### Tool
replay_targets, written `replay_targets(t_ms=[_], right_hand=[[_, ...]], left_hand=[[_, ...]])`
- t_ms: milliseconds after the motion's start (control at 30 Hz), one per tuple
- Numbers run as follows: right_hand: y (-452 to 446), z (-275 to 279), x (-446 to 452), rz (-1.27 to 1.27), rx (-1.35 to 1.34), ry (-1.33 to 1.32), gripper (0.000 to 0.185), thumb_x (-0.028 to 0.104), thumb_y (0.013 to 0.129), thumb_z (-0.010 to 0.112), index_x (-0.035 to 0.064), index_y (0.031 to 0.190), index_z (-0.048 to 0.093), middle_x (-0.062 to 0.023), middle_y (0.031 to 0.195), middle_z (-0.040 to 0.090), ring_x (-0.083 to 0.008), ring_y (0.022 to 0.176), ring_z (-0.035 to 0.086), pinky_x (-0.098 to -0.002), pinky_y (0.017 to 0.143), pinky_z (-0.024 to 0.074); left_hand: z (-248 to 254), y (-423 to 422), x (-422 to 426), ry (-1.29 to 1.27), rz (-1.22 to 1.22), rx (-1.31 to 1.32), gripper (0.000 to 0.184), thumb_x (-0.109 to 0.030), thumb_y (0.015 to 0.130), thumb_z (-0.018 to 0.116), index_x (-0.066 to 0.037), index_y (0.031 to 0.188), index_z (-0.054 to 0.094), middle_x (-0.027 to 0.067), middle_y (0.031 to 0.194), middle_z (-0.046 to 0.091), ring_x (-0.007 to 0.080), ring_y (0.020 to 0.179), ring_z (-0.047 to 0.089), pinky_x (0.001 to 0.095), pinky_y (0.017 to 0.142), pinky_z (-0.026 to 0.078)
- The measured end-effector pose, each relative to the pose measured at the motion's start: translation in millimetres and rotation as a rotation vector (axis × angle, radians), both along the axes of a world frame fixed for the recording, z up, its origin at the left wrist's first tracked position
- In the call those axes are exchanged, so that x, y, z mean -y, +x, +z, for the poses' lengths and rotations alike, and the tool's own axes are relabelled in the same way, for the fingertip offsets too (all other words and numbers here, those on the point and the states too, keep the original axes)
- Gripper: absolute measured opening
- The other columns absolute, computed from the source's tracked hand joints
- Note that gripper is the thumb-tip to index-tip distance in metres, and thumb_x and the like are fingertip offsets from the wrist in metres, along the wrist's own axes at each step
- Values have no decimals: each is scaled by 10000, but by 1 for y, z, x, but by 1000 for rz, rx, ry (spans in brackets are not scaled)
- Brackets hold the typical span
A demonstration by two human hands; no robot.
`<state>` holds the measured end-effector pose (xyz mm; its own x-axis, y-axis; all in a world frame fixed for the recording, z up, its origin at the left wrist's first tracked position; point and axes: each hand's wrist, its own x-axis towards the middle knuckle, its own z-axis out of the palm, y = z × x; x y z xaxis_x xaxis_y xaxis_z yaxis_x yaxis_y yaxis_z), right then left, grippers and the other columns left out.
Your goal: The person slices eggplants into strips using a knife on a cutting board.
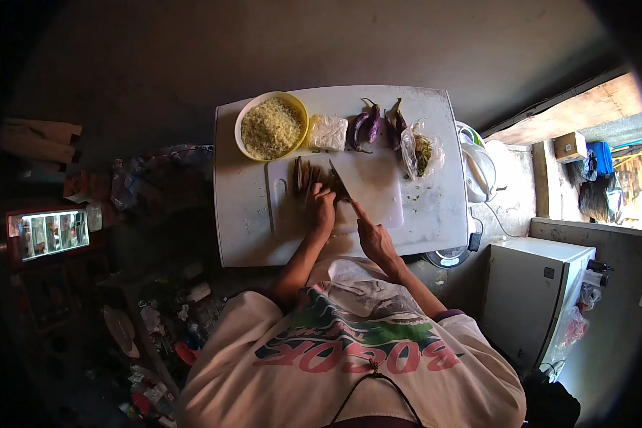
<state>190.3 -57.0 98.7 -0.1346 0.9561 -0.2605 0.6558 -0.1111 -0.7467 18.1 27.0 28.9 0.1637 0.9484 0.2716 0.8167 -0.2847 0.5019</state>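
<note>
My right hand [376, 241] grips a kitchen knife [341, 181], its blade angled up and left across the white cutting board [381, 178]. Close to the blade, my left hand [323, 208] has its fingers curled down over dark strips that look like cut eggplant; the fingers partly hide them. More long brown strips [299, 175] lie side by side on the board, just beyond this hand. Whole purple eggplants [367, 127] rest behind the board, beside an open plastic bag [410, 153] with green leafy bits in it.
A yellow bowl [304, 118] of pale shredded or grain-like food stands at the table's back left. Beside it sits a white block in plastic [328, 133]. The white table [239, 214] has its near edge against my body. To the right are a white appliance [479, 171] and a small fridge [524, 292].
</note>
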Motion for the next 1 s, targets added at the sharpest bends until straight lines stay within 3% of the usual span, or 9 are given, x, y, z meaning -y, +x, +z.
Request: replay_targets(t_ms=[133,233,467,533,600,767,1000], right_hand=[[-3,-4,-3,-3,-25,147,577,147,1024,443,247,1568,278,-289,714,619,-485,578,590,-590,565,438],[-6,-1,-7,-2,15,30,570,171,1032,419,278,1569,262,-270,724,634,-490,658,627,-596,612,469],[-7,0,-16,7,84,-34,576,181,1036,424,299,1570,244,-267,699,629,-506,633,612,-590,604,477],[-4,-13,-17,-23,39,104,558,174,1035,427,273,1563,274,-268,688,619,-498,619,610,-580,585,463],[-2,-20,-18,-18,-33,124,553,167,1033,434,257,1559,289,-271,688,614,-494,613,608,-576,580,455],[-4,-13,-21,-3,-163,259,530,157,1032,438,217,1546,324,-272,680,599,-486,598,598,-567,566,434],[4,4,-7,-1,-73,49,560,159,1030,413,239,1568,280,-270,683,602,-486,621,602,-582,595,438]], left_hand=[[2,0,-1,51,-9,-11,97,-31,746,576,-3,702,658,161,806,654,386,1019,629,454,821,537],[2,0,-1,-40,-2,13,100,-41,750,582,-7,702,662,151,792,645,376,1021,633,442,806,543],[-5,8,-3,71,12,45,106,-35,747,594,-12,744,698,141,826,669,365,993,636,435,806,542],[2,10,-3,113,20,101,118,-32,747,597,-10,766,711,142,856,685,367,998,635,439,814,541],[7,11,-4,-11,-6,90,138,-25,750,599,-5,800,726,147,920,710,380,1027,628,446,847,537],[-9,3,-3,43,40,54,131,-17,734,603,-7,791,721,158,910,712,391,1043,622,438,882,531],[8,6,-2,1,22,41,134,0,713,604,-8,785,718,167,882,708,400,1002,635,452,849,542]])
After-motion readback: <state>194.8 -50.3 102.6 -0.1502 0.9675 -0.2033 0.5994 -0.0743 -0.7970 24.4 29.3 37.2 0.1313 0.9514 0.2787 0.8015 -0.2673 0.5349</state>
